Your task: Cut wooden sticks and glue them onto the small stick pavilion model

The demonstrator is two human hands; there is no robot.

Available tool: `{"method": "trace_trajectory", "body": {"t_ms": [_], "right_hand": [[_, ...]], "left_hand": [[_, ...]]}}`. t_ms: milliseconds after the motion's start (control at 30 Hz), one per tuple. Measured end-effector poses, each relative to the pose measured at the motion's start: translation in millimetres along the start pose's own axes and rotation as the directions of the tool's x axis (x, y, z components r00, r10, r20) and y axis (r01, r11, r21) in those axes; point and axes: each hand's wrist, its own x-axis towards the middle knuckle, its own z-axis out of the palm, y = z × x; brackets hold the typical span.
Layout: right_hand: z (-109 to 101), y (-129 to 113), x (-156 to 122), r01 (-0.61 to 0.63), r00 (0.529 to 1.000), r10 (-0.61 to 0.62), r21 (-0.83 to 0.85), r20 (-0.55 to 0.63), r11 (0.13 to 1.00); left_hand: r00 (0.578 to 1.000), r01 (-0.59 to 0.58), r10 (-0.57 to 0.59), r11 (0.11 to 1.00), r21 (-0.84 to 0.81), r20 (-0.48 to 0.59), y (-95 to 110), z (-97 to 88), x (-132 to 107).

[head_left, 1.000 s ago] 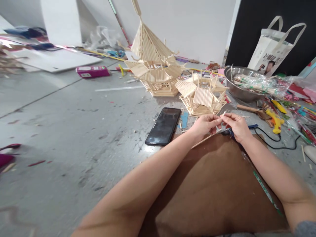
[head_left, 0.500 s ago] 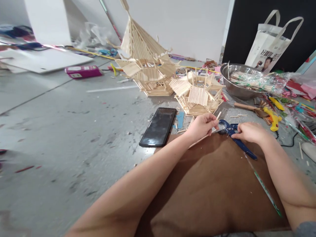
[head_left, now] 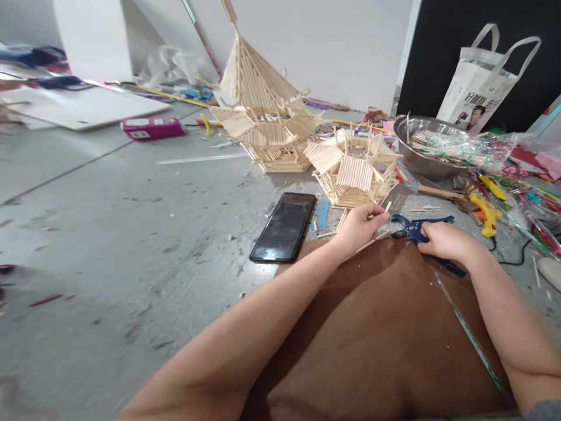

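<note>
Item one: left hand (head_left: 362,228), right of centre in the frame. Thumb and fingertips were pinched together on a short wooden stick (head_left: 388,207), its pale end pointing upward. A longer wooden stick (head_left: 366,248) slanted just below this hand.

Item two: right hand (head_left: 442,240), partly closed about the handles of blue pruning shears (head_left: 414,229); how firmly could not be told. Blades faced left, apart, near the short stick.

Change: a second earlier both hands met at the stick; half a second earlier the right had reached the shears. Since then the handles had swung, and both ends showed beyond the hand. Judged meaning: stick and cutter were now held separately, the work having apparently passed from handling to tool use.

Adjacent: brown sheet (head_left: 385,339), lower centre; black smartphone (head_left: 283,228), left of the hands; hexagonal stick model (head_left: 355,172), just above them.
</note>
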Motion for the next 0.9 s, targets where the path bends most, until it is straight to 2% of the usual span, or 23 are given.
{"method": "trace_trajectory", "body": {"t_ms": [100, 167, 267, 333, 400, 500, 600, 700, 833, 900], "right_hand": [[-1, 10, 3, -0.054, 0.996, 0.060, 0.098, -0.062, 0.994], [-3, 17, 3, -0.063, 0.984, 0.097, 0.220, -0.147, 0.974], [-11, 25, -1, 0.000, 0.934, 0.164, 0.460, -0.318, 0.888], [-17, 26, -8, 0.077, 0.910, 0.201, 0.621, -0.364, 0.780], [-24, 25, -17, 0.164, 0.920, 0.184, 0.765, -0.347, 0.622], [-29, 20, -29, 0.254, 0.952, 0.078, 0.905, -0.296, 0.341], [-28, 15, -32, 0.273, 0.962, -0.012, 0.953, -0.273, 0.131], [-21, 11, -24, 0.286, 0.958, -0.030, 0.958, -0.285, 0.039], [-12, 7, -11, 0.330, 0.942, 0.066, 0.944, -0.328, -0.008], [-11, 4, -8, 0.328, 0.944, 0.037, 0.943, -0.326, -0.057]], "left_hand": [[0.989, -0.115, 0.117, 0.993, 0.035, -0.093, -2, -0.9, 2], [0.977, -0.161, 0.167, 0.985, 0.059, -0.131, -1, -1.1, 2], [0.967, -0.211, 0.225, 0.970, 0.123, -0.118, 1, -0.7, 1], [0.958, -0.264, 0.278, 0.951, 0.160, -0.074, 3, -0.4, 0], [0.947, -0.311, 0.321, 0.933, 0.180, -0.031, 5, -0.4, -2], [0.940, -0.339, 0.338, 0.923, 0.184, 0.037, 7, -0.3, -5], [0.945, -0.304, 0.288, 0.947, 0.098, 0.154, 6, 2.0, -8], [0.950, -0.215, 0.202, 0.976, 0.033, 0.237, 4, 6.4, -10], [0.971, -0.165, 0.157, 0.986, 0.026, 0.182, 3, 9.6, -11], [0.974, -0.144, 0.141, 0.990, 0.003, 0.179, 4, 9.9, -12]]}}
